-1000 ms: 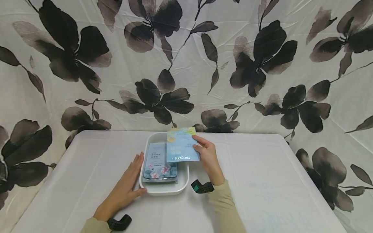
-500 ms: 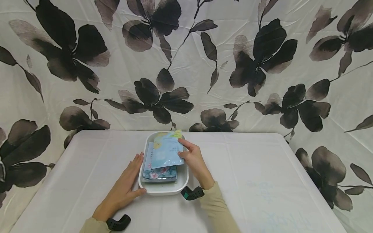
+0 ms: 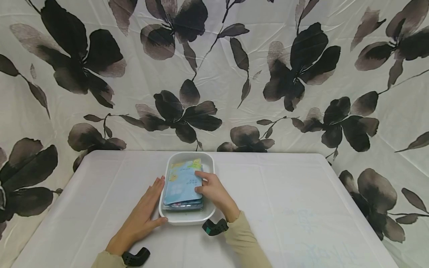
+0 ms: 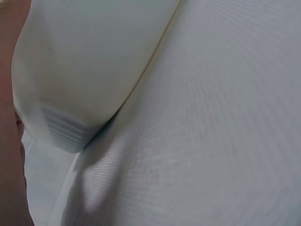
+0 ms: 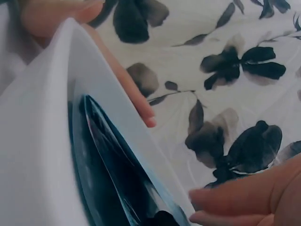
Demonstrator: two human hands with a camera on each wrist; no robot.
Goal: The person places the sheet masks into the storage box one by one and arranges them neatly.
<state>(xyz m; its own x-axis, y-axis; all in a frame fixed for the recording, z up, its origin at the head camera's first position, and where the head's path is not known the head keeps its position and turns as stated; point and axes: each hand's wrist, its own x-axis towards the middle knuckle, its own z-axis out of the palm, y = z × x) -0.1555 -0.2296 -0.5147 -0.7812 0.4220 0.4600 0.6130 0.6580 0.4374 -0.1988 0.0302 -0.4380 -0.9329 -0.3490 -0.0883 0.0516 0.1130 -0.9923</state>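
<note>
A light-blue sachet (image 3: 182,184) with yellow flowers lies over a stack of blue packets (image 3: 187,207) inside a white tray (image 3: 184,217). My right hand (image 3: 216,191) pinches the sachet's right edge between thumb and fingers, over the tray's right side. In the right wrist view, the finger and thumb (image 5: 235,195) are close by the sachet's edge. My left hand (image 3: 142,212) rests along the tray's left side, fingers straight and thumb at the near corner. The left wrist view shows the tray's outer wall (image 4: 94,52) beside that hand (image 4: 9,155).
A white-covered table (image 3: 285,208) extends to both sides of the tray. Behind it hangs a white cloth (image 3: 241,82) printed with dark flowers. Each wrist carries a black device (image 3: 136,257) near the beige sleeve (image 3: 246,238).
My right hand has moved left and slightly nearer me, bringing the sachet from the tray's right side down over the stack, now lined up with it. The left hand stays at the tray.
</note>
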